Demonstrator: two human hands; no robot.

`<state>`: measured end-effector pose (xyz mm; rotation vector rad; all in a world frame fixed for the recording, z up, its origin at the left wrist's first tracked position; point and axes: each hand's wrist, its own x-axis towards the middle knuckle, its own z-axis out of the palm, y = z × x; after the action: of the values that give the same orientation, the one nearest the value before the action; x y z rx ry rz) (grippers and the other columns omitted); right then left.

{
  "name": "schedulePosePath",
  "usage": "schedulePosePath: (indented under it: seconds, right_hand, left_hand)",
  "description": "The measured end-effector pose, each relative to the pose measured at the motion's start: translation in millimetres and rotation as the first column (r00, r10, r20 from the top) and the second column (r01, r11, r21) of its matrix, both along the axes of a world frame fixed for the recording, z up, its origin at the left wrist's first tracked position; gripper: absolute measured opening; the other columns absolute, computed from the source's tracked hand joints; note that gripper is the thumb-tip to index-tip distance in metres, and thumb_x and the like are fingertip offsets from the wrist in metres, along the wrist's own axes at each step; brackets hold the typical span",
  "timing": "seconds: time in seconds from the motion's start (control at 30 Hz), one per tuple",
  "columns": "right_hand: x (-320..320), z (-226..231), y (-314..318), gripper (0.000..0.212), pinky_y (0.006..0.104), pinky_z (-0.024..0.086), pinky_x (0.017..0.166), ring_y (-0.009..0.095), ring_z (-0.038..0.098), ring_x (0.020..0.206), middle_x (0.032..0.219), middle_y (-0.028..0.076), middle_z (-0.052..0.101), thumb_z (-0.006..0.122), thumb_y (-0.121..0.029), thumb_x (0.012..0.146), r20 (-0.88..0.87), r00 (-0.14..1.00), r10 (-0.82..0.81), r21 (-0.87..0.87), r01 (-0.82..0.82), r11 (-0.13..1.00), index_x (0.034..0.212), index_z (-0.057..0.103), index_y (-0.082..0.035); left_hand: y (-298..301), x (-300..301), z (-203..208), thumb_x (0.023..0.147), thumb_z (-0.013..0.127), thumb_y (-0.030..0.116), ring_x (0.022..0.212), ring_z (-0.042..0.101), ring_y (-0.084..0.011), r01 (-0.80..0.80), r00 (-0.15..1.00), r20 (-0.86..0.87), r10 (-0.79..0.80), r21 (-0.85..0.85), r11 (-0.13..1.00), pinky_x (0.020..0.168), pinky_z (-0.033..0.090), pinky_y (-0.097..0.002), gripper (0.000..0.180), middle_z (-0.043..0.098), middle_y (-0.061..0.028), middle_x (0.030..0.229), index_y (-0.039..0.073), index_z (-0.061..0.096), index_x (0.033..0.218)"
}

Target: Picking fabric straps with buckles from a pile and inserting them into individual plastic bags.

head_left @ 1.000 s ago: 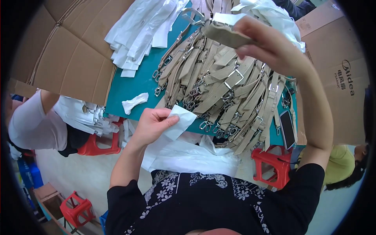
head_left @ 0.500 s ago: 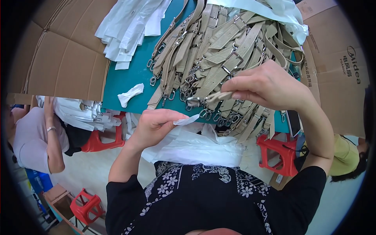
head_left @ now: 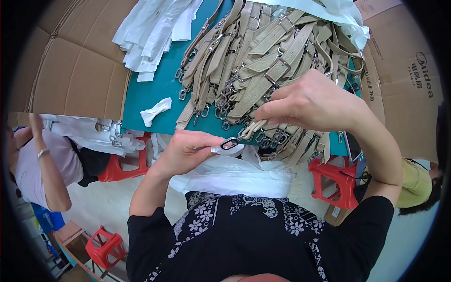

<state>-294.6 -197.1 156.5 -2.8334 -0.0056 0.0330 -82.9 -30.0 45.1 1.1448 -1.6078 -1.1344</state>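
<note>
My right hand [head_left: 310,104] is closed on a beige strap [head_left: 253,129], its fingers pinching it near one end. From that end a dark metal snap hook [head_left: 229,143] points toward my left hand [head_left: 188,150]. Between thumb and forefinger my left hand pinches a thin white wrapping piece [head_left: 224,150], which lies just behind the hook. Whether the left fingertips also touch the hook, I cannot tell. Beyond my hands a thick heap of beige straps [head_left: 263,56] with silver buckles and hooks covers much of the green table [head_left: 157,103].
A crumpled white wrapper [head_left: 156,112] and a stack of white strips [head_left: 157,35] lie left on the table. Cardboard [head_left: 82,61] rises at both sides. White plastic [head_left: 235,176] covers my lap. People sit at left [head_left: 49,162] and right [head_left: 416,185], near red stools [head_left: 332,183].
My right hand has brought the strap's hook left and down, to the white piece in my left hand. My left hand has hardly moved. The person at left has raised an arm.
</note>
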Motion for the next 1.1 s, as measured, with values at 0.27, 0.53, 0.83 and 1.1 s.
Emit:
schedulePosePath:
  seconds: [0.27,0.53,0.83,1.1]
  right_hand:
    - [5,-2,-2,0.017,0.0299,0.041,0.044,0.018,0.054,0.052,0.061,0.0,0.054,0.063,-0.02,0.075,-0.018,1.0,0.014,-0.078,-0.015,0.997,0.091,0.063,-0.016]
    - [12,-5,4,0.015,0.0352,0.042,0.047,0.023,0.056,0.055,0.057,0.004,0.054,0.056,-0.027,0.081,-0.257,0.966,0.024,-0.068,-0.043,0.997,0.085,0.058,-0.013]
    - [26,-24,3,0.031,0.0397,0.045,0.058,0.031,0.057,0.062,0.06,0.011,0.056,0.044,-0.033,0.088,-0.473,0.881,0.018,-0.031,-0.037,0.999,0.079,0.054,-0.005]
    - [24,-27,-8,0.031,0.0402,0.045,0.06,0.032,0.057,0.066,0.066,0.012,0.058,0.043,-0.033,0.088,-0.374,0.927,-0.033,0.017,0.043,0.999,0.08,0.054,-0.005]
  left_hand:
    - [-1,2,1,0.075,0.062,-0.005,0.083,0.062,-0.0131,0.088,0.991,-0.105,-0.079,0.085,0.993,0.074,0.049,-0.024,0.026,0.066,-0.0072,0.092,0.002,0.063,0.1]
    - [-10,0,6,0.082,0.059,0.006,0.078,0.056,-0.0049,0.176,0.978,-0.167,-0.124,0.343,0.923,0.07,0.046,-0.021,0.023,0.064,-0.0011,0.088,0.001,0.06,0.105]
    - [-14,-13,8,0.089,0.049,0.01,0.082,0.054,-0.0065,0.141,0.987,0.019,-0.157,0.335,0.932,0.072,0.043,-0.0212,0.025,0.063,-0.0039,0.092,0.0,0.056,0.112]
    - [-13,-15,2,0.085,0.052,0.005,0.078,0.062,-0.0196,-0.054,0.985,0.164,0.052,0.007,0.999,0.069,0.047,-0.0267,0.027,0.064,-0.0124,0.09,0.004,0.057,0.111]
